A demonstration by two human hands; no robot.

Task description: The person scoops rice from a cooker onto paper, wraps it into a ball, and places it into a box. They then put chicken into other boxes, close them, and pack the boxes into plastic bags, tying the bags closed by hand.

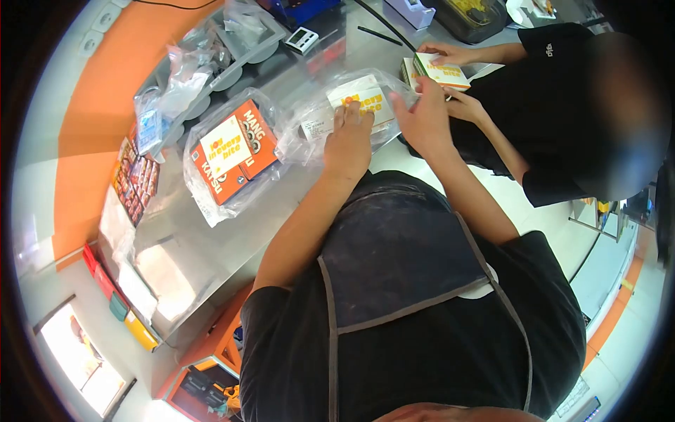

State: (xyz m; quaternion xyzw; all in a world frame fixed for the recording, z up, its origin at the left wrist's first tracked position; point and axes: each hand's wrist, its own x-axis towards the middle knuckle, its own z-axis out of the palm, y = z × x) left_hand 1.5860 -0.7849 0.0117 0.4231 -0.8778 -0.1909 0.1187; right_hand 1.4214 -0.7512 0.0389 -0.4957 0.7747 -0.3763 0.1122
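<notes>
My left hand (pixel 349 141) lies on a white box with yellow and orange lettering (pixel 373 98) inside a clear plastic bag (pixel 302 116); its fingers are stretched over the box and bag. My right hand (pixel 425 119) is raised at the bag's right side, fingers apart, with nothing visible in it. Left of them, a second clear bag (pixel 200 193) holds an orange box (pixel 261 133) with a white lettered panel (pixel 225 146). Just beyond my right hand, a co-worker's hands hold small white and green boxes (pixel 441 70).
The co-worker (pixel 548 112) stands close on the right. Grey bins (pixel 204 77) with plastic bags line the back left of the metal table (pixel 260 218). A white timer (pixel 301 41), a tape dispenser (pixel 410 12) and a dark tray (pixel 471 17) sit along the back.
</notes>
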